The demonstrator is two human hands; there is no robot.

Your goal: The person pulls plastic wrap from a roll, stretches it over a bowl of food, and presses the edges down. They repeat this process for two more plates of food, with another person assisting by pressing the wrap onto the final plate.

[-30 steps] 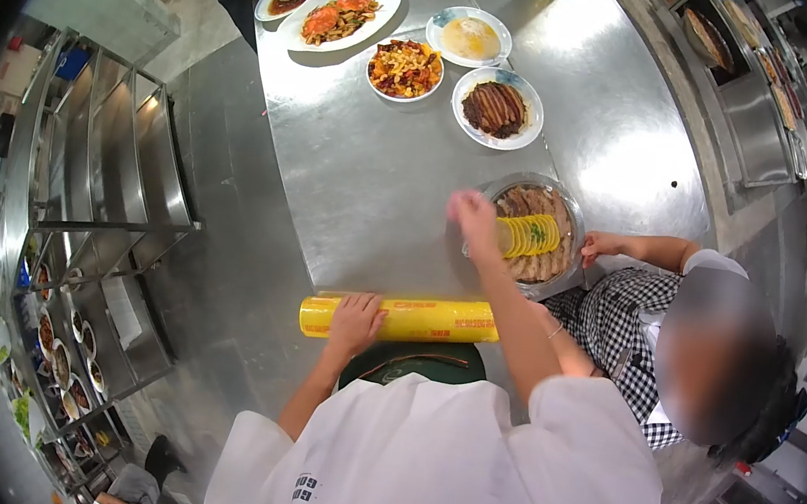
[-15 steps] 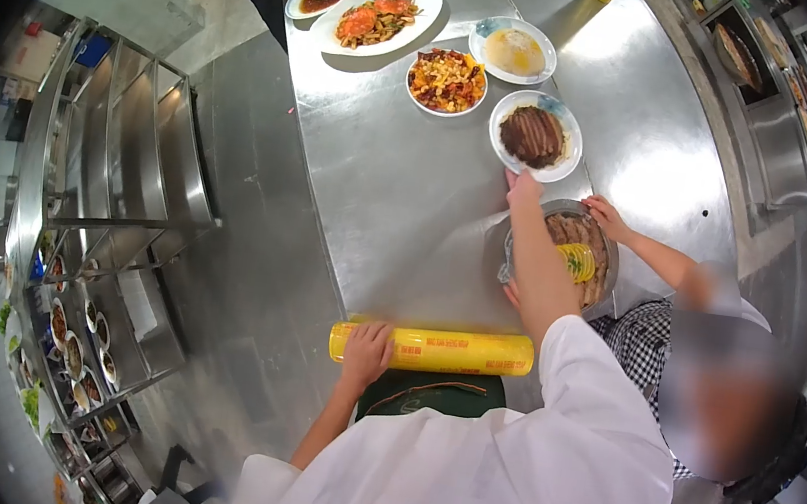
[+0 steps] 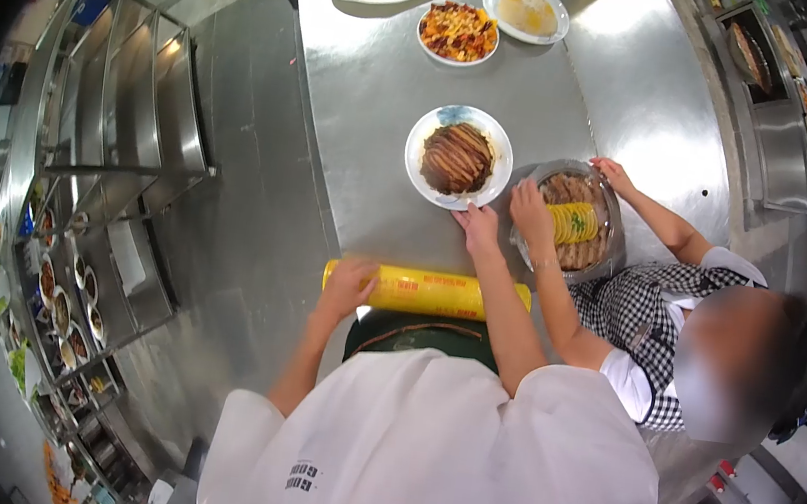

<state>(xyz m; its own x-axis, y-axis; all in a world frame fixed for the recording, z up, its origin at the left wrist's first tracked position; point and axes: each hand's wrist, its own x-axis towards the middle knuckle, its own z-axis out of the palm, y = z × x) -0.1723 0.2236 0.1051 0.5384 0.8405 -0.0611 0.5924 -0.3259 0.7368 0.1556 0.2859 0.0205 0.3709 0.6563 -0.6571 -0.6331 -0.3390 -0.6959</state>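
Six dishes of food (image 3: 413, 158) and one yellow cling-film roll (image 3: 439, 294).

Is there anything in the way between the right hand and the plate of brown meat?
Nothing visible. The right hand touches the near rim of the plate. The co-worker's hand sits just to the right, on the wrapped dish, not between them. The left hand holds the roll.

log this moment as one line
left hand: on yellow cling-film roll | right hand: at rim of round white plate of sliced brown meat | surface: steel counter
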